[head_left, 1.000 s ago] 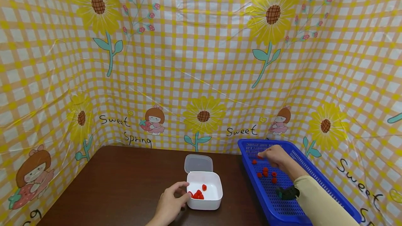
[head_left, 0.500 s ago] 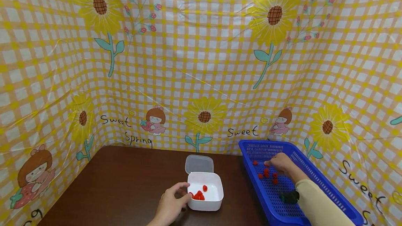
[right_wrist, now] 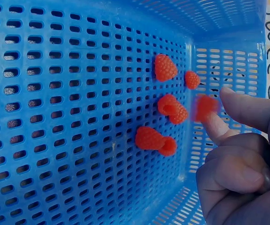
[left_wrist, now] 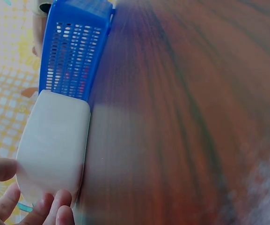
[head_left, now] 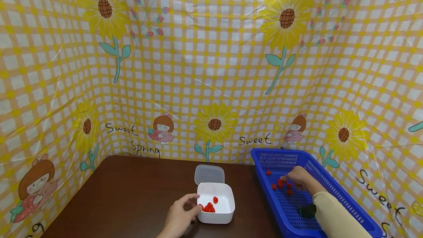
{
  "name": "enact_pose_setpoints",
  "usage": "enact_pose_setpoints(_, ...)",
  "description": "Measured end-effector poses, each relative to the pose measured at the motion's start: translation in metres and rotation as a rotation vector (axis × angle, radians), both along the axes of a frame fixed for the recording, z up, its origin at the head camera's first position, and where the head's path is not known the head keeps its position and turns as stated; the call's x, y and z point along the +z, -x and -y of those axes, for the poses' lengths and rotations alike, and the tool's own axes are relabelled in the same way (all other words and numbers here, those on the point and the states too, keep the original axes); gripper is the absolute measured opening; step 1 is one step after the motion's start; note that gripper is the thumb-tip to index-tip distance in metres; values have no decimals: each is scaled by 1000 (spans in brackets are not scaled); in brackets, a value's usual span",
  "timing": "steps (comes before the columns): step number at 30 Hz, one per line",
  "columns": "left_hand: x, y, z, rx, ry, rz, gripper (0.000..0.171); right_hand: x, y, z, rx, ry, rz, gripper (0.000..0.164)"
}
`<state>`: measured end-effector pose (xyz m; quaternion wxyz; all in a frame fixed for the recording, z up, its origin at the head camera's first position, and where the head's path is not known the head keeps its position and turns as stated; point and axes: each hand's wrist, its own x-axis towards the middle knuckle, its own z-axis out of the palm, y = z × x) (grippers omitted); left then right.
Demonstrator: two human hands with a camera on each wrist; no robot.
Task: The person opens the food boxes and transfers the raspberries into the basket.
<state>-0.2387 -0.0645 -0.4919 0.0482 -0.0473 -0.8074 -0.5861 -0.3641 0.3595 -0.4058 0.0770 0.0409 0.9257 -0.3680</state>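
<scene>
A white box (head_left: 215, 208) with rounded corners stands on the table, several red raspberries (head_left: 209, 207) lying inside it. My left hand (head_left: 180, 214) holds the box by its near left corner, the thumb at the rim and the fingers against the outer side; the left wrist view shows the box's wall (left_wrist: 55, 136) beside those fingers. Over on the right, my right hand (head_left: 299, 179) reaches into a blue basket (head_left: 267, 197). In the right wrist view a blurred raspberry (right_wrist: 206, 108) sits at the tips of its thumb and index finger. Several other raspberries (right_wrist: 165, 68) lie on the basket's floor.
A translucent lid (head_left: 209, 174) lies directly behind the white box. Around the dark wooden table (head_left: 132, 194) hangs a checked cloth (head_left: 185, 94) with sunflowers, at the back and both sides. The basket's raised, slotted walls surround the right hand.
My right hand has moved a little nearer and to the right inside the basket, a raspberry at its fingertips throughout. The left hand and the white box have stayed in place.
</scene>
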Motion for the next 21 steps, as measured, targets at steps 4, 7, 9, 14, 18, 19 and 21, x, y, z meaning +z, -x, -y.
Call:
enact_pose_setpoints(4, -1, 0, 0, 2, -3, 7, 35, 2, -2, 2, -3, 1, -30, 54)
enact_pose_setpoints(7, -2, 0, 1, 2, -8, 22, 35, 4, -3, 10, -4, 14, -75, 54)
enact_pose_setpoints(9, -3, 0, 2, 0, -9, 50, 35, 5, -3, 17, 6, 31, -92, 52)
enact_pose_setpoints(14, -6, -2, 3, -13, -1, 111, 33, 10, -6, 37, 59, 89, -79, 24)
enact_pose_setpoints(18, -3, 0, 2, -11, -8, 89, 34, 25, -6, 52, 116, 104, -90, 33)
enact_pose_setpoints(19, -1, 1, 2, -11, -13, 82, 34, 30, -6, 56, 125, 103, -96, 34)
enact_pose_setpoints(21, 1, 3, 1, -10, -17, 63, 34, 40, -7, 66, 127, 106, -115, 34)
